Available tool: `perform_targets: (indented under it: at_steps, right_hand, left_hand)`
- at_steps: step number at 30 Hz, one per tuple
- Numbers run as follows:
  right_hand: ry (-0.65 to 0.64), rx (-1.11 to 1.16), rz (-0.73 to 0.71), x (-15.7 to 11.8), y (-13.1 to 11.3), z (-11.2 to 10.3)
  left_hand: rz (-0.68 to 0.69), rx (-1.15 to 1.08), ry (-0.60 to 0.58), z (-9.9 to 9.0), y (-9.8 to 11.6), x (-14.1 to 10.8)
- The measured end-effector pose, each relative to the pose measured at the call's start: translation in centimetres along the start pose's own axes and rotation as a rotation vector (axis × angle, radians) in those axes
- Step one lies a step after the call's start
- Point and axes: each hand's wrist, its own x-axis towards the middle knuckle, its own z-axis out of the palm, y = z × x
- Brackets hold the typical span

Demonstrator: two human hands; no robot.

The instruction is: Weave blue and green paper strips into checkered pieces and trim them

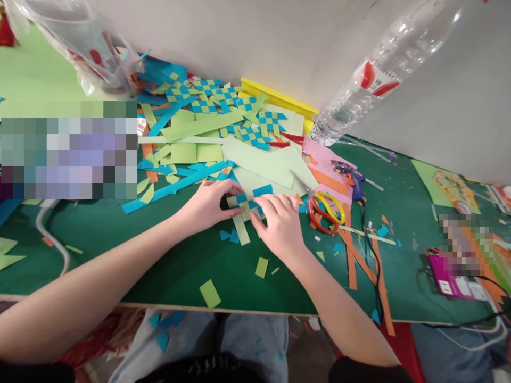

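Note:
Between my two hands is a small woven piece [244,202] of blue and pale green paper strips, with one pale strip hanging toward me. My left hand [209,206] pinches its left edge between thumb and fingers. The fingers of my right hand [280,221] curl over its right side, hiding that part. Just right of my right hand lie scissors [327,211] with red and yellow handles, blades pointing to the back left. Behind the hands are pale green paper sheets [267,162] and a long blue strip [175,187].
Several finished blue-green woven pieces [251,135] are heaped at the back. A plastic bottle [375,74] stands at the wall by a yellow holder [275,98]. Orange strips [351,255] and a black cable [371,250] lie right. A bagged cup [83,42] stands back left.

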Motion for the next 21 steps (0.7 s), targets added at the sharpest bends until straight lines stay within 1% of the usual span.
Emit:
perform_targets:
  at_steps: [3, 7, 15, 21]
  right_hand:
    - [0.038, 0.005, -0.018, -0.2, -0.14, 0.45]
    - [0.06, 0.011, -0.038, -0.39, -0.28, 0.43]
    - [0.101, -0.027, -0.069, -0.58, 0.09, 0.51]
    - [0.161, -0.031, -0.119, -0.6, 0.05, 0.27]
  left_hand:
    - [-0.064, -0.153, -0.01, -0.18, 0.22, -0.04]
    - [-0.101, -0.277, 0.006, -0.39, 0.39, 0.0]
    - [-0.208, -0.421, -0.022, -1.02, 0.91, 0.1]
    - [-0.285, -0.569, -0.029, -0.94, 0.85, 0.01]
